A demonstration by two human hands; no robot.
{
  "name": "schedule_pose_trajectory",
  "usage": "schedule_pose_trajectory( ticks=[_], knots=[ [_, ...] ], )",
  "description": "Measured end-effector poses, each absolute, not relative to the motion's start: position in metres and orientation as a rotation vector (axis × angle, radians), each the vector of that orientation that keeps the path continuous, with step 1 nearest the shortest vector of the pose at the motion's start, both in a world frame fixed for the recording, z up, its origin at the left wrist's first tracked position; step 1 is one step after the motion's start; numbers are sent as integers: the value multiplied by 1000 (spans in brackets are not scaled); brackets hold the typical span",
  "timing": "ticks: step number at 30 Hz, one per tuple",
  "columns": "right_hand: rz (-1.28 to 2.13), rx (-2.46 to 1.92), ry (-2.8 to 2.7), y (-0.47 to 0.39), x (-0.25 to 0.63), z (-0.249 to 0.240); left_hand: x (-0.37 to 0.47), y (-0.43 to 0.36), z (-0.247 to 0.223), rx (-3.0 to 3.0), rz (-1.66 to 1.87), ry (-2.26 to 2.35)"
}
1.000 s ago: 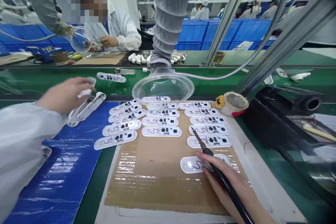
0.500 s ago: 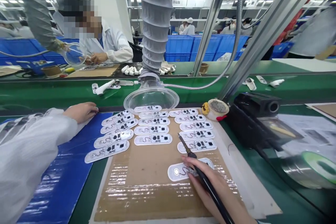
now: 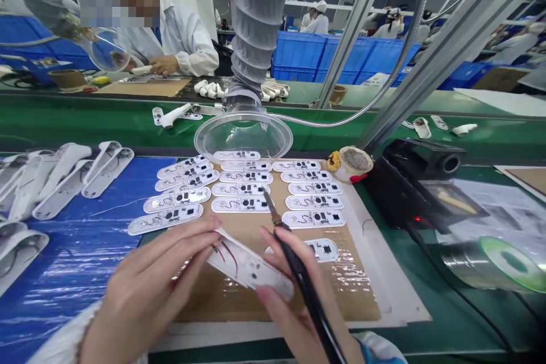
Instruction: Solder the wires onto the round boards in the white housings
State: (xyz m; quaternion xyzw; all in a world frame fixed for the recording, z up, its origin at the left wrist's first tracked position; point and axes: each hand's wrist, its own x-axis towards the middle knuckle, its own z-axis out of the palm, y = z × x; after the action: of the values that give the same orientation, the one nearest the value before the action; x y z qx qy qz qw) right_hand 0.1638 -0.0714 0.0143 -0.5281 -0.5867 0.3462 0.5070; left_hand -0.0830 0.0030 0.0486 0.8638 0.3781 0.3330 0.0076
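A white plastic housing (image 3: 251, 264) with red and dark wires is held above the brown board (image 3: 205, 307). My left hand (image 3: 157, 278) pinches its left end. My right hand (image 3: 298, 284) touches its right end with the fingertips and also grips a black soldering iron (image 3: 305, 284), whose tip points up and away. Beyond my hands, white oval pieces with circuit boards (image 3: 313, 219) lie in three columns. One more such piece (image 3: 326, 250) lies partly hidden behind my right hand.
White housings (image 3: 63, 182) lie on the blue sheet at left. A clear fume hood (image 3: 243, 136) hangs over the back pieces. At right are a black soldering station (image 3: 396, 193), a solder spool (image 3: 490, 264) and a round tip-cleaning pot (image 3: 352, 165). Across the bench a person works.
My left hand has come from the left side to the middle, now holding a housing. My right hand and the iron have shifted left and met the housing. The view has tilted down.
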Motion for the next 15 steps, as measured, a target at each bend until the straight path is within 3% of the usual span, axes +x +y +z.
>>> schedule_pose_trajectory(
  ticks=[4, 9, 12, 15],
  knots=[
    [1070, -1215, -1184, -74, 160, 10, -53, -7, 41, 2189, 1118, 1260],
    [1200, -1144, -1223, -82, 180, 6, -55, 12, 52, 2593, 769, 785],
    [1100, -1263, -1435, -89, 191, 10, -49, 19, 61, 2679, 480, 551],
    [1044, -1288, -1500, -95, 192, 9, -48, 14, 57, 2592, 532, 575]
  ],
)
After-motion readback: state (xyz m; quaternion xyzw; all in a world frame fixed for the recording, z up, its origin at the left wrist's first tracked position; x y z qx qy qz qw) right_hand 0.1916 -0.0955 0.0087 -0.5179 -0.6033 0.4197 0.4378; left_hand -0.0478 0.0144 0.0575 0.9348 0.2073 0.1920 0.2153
